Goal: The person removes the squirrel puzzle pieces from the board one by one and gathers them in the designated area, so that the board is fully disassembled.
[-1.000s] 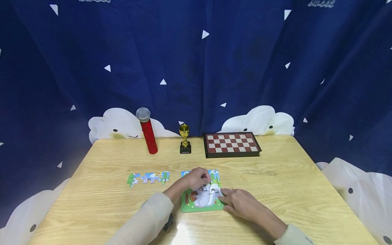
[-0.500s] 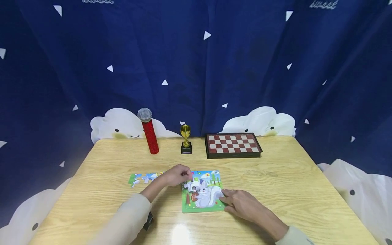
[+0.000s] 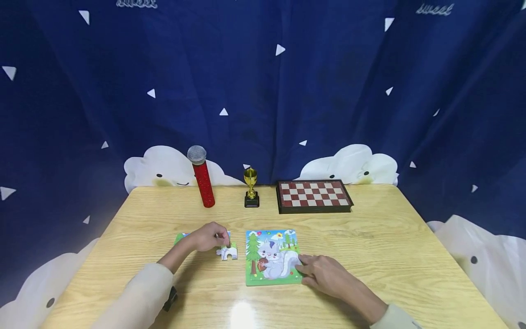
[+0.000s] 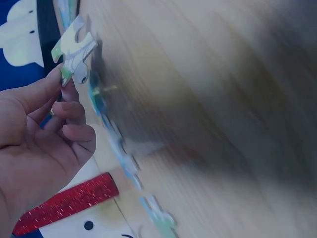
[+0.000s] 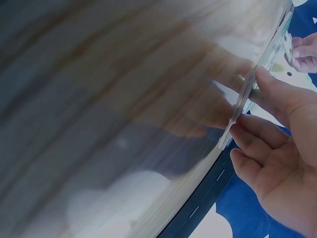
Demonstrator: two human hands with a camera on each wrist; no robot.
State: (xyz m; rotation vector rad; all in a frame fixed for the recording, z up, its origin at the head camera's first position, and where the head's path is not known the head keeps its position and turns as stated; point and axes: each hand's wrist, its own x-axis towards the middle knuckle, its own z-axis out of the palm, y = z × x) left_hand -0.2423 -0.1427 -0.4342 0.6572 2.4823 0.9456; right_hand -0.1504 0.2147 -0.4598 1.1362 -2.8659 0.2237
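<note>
Left hand [image 3: 207, 237] pinches piece [image 3: 228, 253] above table [image 3: 361, 237], left of puzzle [image 3: 271, 262]. Right hand [image 3: 324, 275], fingers relaxed, touches puzzle's right edge. More pieces [image 4: 158, 219] lie behind left hand.

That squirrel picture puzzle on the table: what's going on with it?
A person is handling it. Their left hand pinches a white-and-green jigsaw piece, held to the left of the flat, square, squirrel-pictured board. Their right hand touches the board's right edge. More flat, colourful loose pieces lie on the pale wooden table, partly hidden in the head view.
</note>
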